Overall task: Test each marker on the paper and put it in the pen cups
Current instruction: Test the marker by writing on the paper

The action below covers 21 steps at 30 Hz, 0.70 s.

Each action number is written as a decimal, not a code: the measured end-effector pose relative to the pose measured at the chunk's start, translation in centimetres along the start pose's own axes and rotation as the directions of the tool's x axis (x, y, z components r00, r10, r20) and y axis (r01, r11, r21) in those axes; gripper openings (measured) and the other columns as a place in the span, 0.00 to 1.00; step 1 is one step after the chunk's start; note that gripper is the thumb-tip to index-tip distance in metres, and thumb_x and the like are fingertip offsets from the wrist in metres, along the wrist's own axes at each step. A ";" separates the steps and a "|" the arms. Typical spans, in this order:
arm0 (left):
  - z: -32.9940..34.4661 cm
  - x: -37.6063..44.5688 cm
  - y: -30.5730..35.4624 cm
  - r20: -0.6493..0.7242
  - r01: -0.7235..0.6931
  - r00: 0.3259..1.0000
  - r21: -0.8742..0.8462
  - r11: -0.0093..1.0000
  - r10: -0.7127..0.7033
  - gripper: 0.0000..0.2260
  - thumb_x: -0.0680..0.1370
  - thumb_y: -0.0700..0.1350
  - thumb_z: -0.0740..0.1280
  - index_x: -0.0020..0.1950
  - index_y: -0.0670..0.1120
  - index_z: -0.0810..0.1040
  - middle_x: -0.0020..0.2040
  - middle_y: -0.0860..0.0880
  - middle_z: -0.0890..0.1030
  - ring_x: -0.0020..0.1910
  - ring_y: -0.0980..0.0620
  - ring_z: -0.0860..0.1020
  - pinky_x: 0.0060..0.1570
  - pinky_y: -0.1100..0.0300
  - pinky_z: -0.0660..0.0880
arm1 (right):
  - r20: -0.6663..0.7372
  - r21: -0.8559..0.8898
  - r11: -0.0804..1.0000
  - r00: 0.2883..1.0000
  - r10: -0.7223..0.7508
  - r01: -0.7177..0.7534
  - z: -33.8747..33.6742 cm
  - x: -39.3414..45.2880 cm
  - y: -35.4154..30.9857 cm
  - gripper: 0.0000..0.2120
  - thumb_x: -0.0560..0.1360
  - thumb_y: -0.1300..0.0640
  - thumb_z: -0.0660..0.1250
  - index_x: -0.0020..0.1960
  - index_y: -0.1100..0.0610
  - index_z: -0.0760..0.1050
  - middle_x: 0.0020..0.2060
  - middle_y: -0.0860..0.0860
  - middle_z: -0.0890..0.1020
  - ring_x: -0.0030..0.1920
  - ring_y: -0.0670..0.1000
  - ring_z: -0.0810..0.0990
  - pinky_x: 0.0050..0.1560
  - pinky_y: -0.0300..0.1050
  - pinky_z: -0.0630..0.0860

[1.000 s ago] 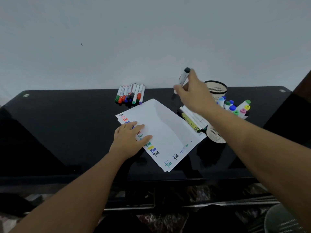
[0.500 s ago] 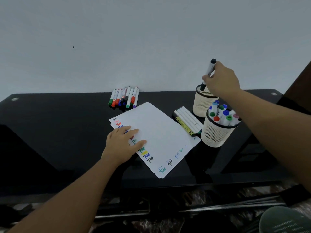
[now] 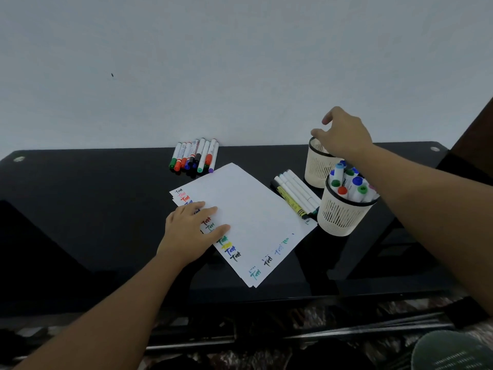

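White sheets of paper (image 3: 248, 209) with coloured test scribbles along their edges lie in the middle of the black table. My left hand (image 3: 190, 231) presses flat on their left side. My right hand (image 3: 342, 133) hovers over the far pen cup (image 3: 318, 169), fingers spread and holding nothing. The near pen cup (image 3: 338, 217) is full of markers with coloured caps. Several markers (image 3: 196, 156) lie bunched at the table's back edge. Several white pens and a yellow marker (image 3: 296, 194) lie right of the paper.
The glossy black table (image 3: 80, 209) runs to the white wall behind. A dark piece of furniture (image 3: 477, 134) stands at the right. Below the table's front edge I see a patterned floor and a green mesh object (image 3: 453, 351) at bottom right.
My right hand carried a black-capped marker to the far cup and let it go; the marker is out of sight now. My left hand stayed on the paper.
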State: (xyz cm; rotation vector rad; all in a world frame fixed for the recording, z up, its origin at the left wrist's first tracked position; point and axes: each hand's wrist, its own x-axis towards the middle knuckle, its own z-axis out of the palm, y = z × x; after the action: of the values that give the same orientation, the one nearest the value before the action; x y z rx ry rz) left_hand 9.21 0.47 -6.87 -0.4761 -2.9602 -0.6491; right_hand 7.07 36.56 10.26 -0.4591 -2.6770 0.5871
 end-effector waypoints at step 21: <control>-2.8 2.2 -2.9 -0.015 0.095 0.995 -0.094 0.991 -0.097 0.31 0.74 0.67 0.70 0.74 0.56 0.74 0.75 0.51 0.65 0.74 0.48 0.59 0.74 0.43 0.63 | 0.261 -0.102 0.908 0.891 -0.371 0.407 9.8 -5.5 -10.0 0.06 0.81 0.48 0.62 0.54 0.48 0.76 0.50 0.48 0.81 0.50 0.54 0.80 0.48 0.49 0.77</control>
State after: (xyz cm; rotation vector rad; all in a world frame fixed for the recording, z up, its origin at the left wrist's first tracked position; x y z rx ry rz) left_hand 6.28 -2.58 -5.15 -0.3336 -2.9593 -0.7989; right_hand 5.54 22.54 4.94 0.1288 -2.9371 0.3314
